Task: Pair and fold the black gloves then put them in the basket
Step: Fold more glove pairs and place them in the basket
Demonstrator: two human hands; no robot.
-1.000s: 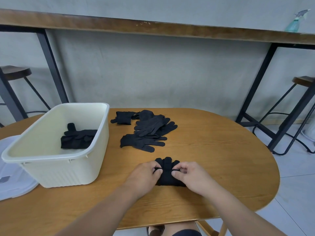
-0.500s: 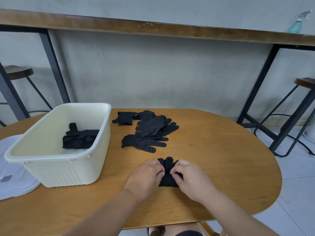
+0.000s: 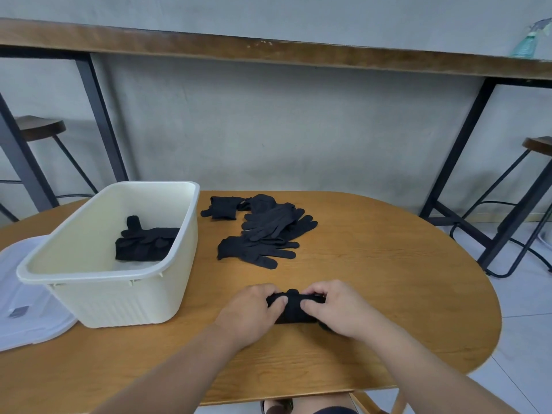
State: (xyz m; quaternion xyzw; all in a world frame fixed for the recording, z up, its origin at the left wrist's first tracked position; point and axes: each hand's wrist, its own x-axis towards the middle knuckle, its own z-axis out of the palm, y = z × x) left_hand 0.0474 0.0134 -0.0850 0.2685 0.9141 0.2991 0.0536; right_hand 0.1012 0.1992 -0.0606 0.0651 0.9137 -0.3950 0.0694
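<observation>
**Folded glove pair held at the near edge, basket waiting at nine o'clock**

Both hands grip a small bundle of black gloves (image 3: pixel 294 307) on the oval wooden bench (image 3: pixel 403 294), at the six o'clock side of its top. The left hand (image 3: pixel 254 312) curls its fingers round the bundle's left end; the right hand (image 3: pixel 334 309) curls round the right end, thumbs pressed onto the cloth. The bundle rests on the wood, folded short and thick.

The fold looks loose enough to spring open if either grip slackens before the lift, and a stray glove finger could slip out on the way over. The cream plastic basket (image 3: pixel 98 276) stands at about nine o'clock, well apart from the bundle, with a tall rim that a low carry could catch. One folded pair (image 3: pixel 143 246) already lies inside it.

A heap of unpaired black gloves (image 3: pixel 265 234) lies at twelve o'clock, and a single folded one (image 3: pixel 222 207) just beyond at eleven. A translucent lid (image 3: pixel 30 309) sits beside the basket at the far left.

Behind, a grey wall carries a long wooden counter on black metal legs, a spray bottle (image 3: pixel 528 40) at its right end. Stools stand at either side on a pale tiled floor.
</observation>
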